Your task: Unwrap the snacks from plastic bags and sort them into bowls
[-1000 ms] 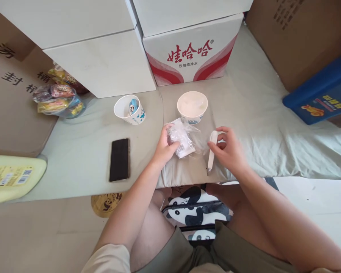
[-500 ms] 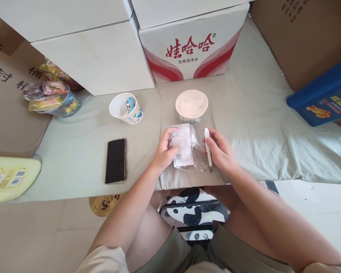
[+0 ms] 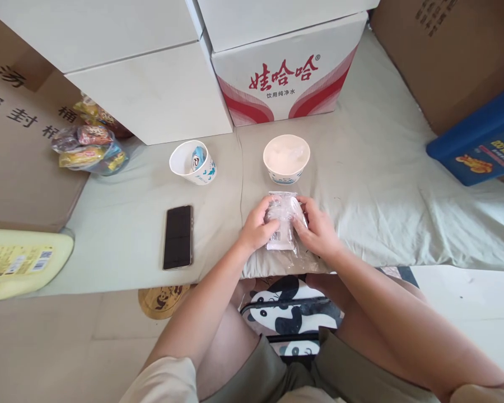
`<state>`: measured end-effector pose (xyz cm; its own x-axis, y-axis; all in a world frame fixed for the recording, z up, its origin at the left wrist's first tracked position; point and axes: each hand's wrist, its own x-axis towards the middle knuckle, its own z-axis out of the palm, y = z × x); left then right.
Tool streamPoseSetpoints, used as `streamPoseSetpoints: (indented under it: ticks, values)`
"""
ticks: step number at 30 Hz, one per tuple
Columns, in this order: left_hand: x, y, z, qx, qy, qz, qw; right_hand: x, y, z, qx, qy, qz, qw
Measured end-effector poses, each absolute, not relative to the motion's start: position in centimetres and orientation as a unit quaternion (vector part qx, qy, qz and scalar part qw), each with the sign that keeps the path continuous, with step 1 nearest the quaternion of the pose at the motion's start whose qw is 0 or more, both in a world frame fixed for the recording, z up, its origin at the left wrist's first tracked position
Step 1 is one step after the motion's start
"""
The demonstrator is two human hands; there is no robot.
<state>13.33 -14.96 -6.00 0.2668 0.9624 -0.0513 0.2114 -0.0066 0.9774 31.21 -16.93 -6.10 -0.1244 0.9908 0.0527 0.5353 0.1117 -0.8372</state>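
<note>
In front of me on the cloth-covered table lies a small white packet in clear plastic wrap (image 3: pixel 282 238), with a barcode near its lower left. My left hand (image 3: pixel 259 225) is closed on its left side, thumb across the front. At the right side, my right hand (image 3: pixel 318 228) grips the crinkled clear plastic with thumb and fingers. No pen shows; it may be hidden under the right hand. Just beyond the packet stands a white paper bowl (image 3: pixel 286 178) with something pale and clear plastic in it. A paper cup (image 3: pixel 180 164) holding a blue wrapper (image 3: pixel 198 159) leans to the left.
A black phone (image 3: pixel 178 238) lies left of my hands. Behind stand a red-and-white carton (image 3: pixel 285 106) and white boxes (image 3: pixel 151 95). Bagged snacks (image 3: pixel 90 148) and a yellow container (image 3: pixel 25 260) are at left, a blue container (image 3: pixel 479 140) at right.
My right hand has moved left onto the wrapped packet, and the white pen it held is no longer visible. The view has shifted slightly; my left hand still holds the packet.
</note>
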Motion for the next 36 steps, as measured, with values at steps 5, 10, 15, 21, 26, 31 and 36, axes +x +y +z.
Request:
streamPoseSetpoints:
  ticks: [5, 10, 15, 21, 26, 31, 36]
  values:
    - [13.26, -14.63, -5.43, 0.56, 0.471, 0.39, 0.559, 31.28, -16.92, -6.02, -0.576, -0.646, 0.372, 0.336]
    - [13.37, -14.45, -4.98, 0.487, 0.476, 0.443, 0.583, 31.31, -16.99, -5.68, -0.58, -0.627, 0.398, 0.335]
    - [13.31, -14.45, -5.15, 0.462, 0.481, 0.463, 0.584, 31.33, -17.08, -5.58, -0.586, -0.624, 0.394, 0.334]
    - [13.28, -14.48, -5.15, 0.46, 0.481, 0.465, 0.584, 31.25, -17.07, -5.51, -0.595, -0.624, 0.386, 0.327]
    - [13.28, -14.42, -5.22, 0.453, 0.47, 0.474, 0.592, 31.21, -17.02, -5.43, -0.589, -0.631, 0.378, 0.336]
    - [13.3, -14.41, -5.13, 0.442, 0.473, 0.475, 0.596, 31.21, -17.0, -5.44, -0.589, -0.635, 0.374, 0.332]
    - [13.21, -14.32, -5.27, 0.439, 0.478, 0.468, 0.599, 31.2, -17.02, -5.43, -0.582, -0.637, 0.376, 0.338]
